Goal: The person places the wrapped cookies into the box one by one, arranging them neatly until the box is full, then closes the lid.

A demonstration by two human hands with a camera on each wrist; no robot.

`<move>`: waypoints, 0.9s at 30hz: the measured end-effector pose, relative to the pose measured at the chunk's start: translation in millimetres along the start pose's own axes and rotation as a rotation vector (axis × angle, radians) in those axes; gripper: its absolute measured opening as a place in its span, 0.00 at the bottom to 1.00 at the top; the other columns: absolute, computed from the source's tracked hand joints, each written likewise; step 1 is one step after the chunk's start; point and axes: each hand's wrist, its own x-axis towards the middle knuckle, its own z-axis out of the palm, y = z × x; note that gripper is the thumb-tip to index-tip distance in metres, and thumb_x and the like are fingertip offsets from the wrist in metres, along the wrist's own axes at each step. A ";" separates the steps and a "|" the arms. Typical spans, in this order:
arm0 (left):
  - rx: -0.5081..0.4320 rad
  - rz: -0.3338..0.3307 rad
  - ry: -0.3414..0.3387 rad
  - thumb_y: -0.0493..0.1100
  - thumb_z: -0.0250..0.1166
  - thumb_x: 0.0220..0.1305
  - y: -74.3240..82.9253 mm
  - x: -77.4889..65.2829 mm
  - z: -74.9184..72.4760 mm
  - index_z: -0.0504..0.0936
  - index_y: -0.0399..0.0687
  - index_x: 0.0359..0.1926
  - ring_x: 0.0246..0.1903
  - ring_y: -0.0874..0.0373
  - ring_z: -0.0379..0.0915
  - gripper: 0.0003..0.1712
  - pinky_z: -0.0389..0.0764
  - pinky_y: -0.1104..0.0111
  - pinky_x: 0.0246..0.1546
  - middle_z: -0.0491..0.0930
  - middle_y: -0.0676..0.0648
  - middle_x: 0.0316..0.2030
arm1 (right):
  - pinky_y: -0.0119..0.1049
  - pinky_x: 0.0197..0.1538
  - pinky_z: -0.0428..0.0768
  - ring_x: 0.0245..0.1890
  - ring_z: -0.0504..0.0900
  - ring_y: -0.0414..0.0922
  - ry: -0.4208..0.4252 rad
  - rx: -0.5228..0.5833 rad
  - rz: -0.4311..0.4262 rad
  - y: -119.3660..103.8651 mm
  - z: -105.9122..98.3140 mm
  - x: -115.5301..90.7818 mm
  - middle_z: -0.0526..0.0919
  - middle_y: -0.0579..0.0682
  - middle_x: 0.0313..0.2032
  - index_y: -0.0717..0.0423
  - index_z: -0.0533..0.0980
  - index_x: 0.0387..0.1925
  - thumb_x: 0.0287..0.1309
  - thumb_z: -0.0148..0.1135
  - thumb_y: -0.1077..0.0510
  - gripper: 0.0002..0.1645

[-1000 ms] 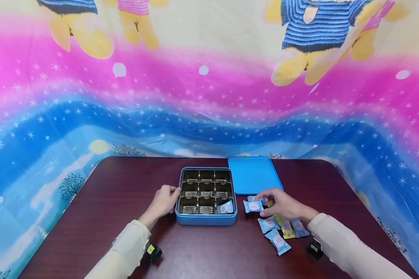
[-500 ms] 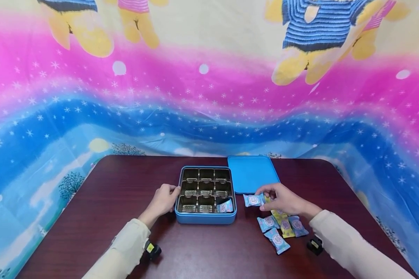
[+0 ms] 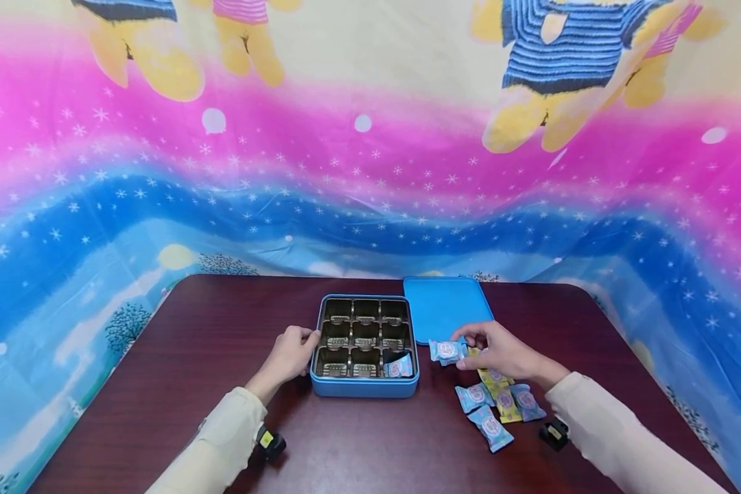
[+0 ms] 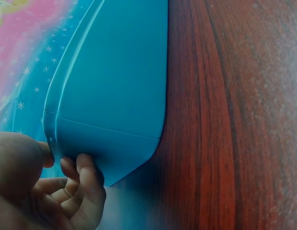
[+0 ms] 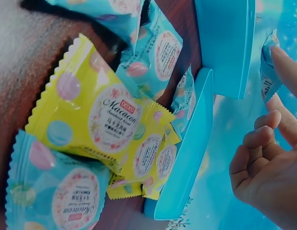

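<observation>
My right hand (image 3: 500, 351) pinches a blue-wrapped macaron packet (image 3: 447, 351) between thumb and forefinger, raised above the table in front of the blue lid. In the right wrist view the held packet (image 5: 269, 67) is seen edge-on, and the other fingers are curled into the palm. A blue square tin (image 3: 364, 388) stands at the middle of the table, its dark insert divided into several compartments. One blue packet (image 3: 398, 367) lies in the front right compartment. My left hand (image 3: 287, 353) grips the tin's left side, thumb at the rim (image 4: 51, 129) and fingers against the outer wall.
Several more packets lie below my right hand, among them a yellow packet (image 5: 112, 117) and a blue packet (image 3: 490, 429). The blue lid (image 3: 447, 305) lies flat behind them, right of the tin. A patterned cloth (image 3: 358, 206) hangs behind the table's far edge.
My right hand has lifted the blue packet slightly up and away from the pile. The left hand keeps its place on the tin.
</observation>
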 end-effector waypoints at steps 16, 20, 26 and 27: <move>0.004 0.010 0.011 0.46 0.54 0.76 -0.2 -0.8 -0.3 0.82 0.33 0.56 0.07 0.62 0.69 0.22 0.77 0.68 0.17 0.80 0.47 0.18 | 0.34 0.28 0.64 0.25 0.59 0.43 0.005 0.032 -0.013 -3.1 6.7 8.6 0.64 0.51 0.31 0.60 0.79 0.51 0.59 0.71 0.61 0.18; 0.003 0.015 0.012 0.46 0.55 0.75 -0.7 -0.3 0.1 0.83 0.33 0.55 0.07 0.62 0.69 0.22 0.77 0.67 0.17 0.79 0.47 0.18 | 0.35 0.29 0.64 0.26 0.61 0.43 0.009 0.016 -0.014 -3.8 8.1 9.9 0.65 0.51 0.32 0.60 0.79 0.51 0.60 0.71 0.61 0.18; 0.007 0.004 0.005 0.46 0.55 0.76 0.3 0.0 0.7 0.82 0.33 0.57 0.07 0.61 0.69 0.23 0.77 0.67 0.17 0.79 0.47 0.18 | 0.34 0.29 0.63 0.26 0.60 0.42 0.017 0.000 -0.008 -6.7 11.2 11.4 0.66 0.50 0.32 0.59 0.80 0.49 0.59 0.71 0.59 0.17; 0.008 0.001 0.004 0.46 0.55 0.76 0.6 0.0 0.7 0.81 0.32 0.58 0.08 0.61 0.69 0.23 0.77 0.67 0.17 0.79 0.47 0.18 | 0.34 0.29 0.63 0.26 0.60 0.41 0.020 -0.003 -0.009 -7.3 11.8 11.8 0.66 0.50 0.32 0.58 0.80 0.49 0.59 0.72 0.59 0.17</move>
